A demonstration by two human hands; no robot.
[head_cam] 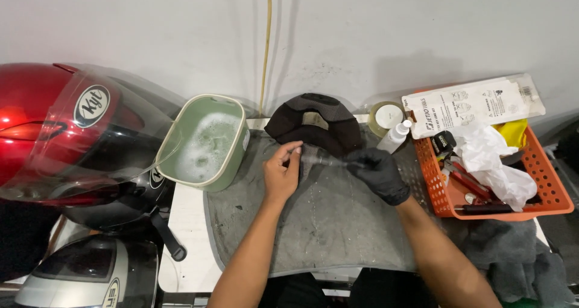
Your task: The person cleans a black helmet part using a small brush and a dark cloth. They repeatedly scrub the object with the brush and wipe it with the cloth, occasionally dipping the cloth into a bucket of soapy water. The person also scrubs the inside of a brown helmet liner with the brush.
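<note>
Forearms come up from the bottom edge over a grey mat (313, 223) on the counter (184, 235); the bare left hand (282, 174) pinches one end of a thin grey strap (322, 160) (likely part of the dark helmet liner (316, 124) just behind), while the black-gloved right hand (379, 174) is closed on the other end. Strap lies just above the mat, long axis left to right, nearly level. Risks, as I judge them: wet strap slipping from the pinch, or an elbow knocking the green tub (208, 140) of soapy water or the spray bottle (393, 137).
</note>
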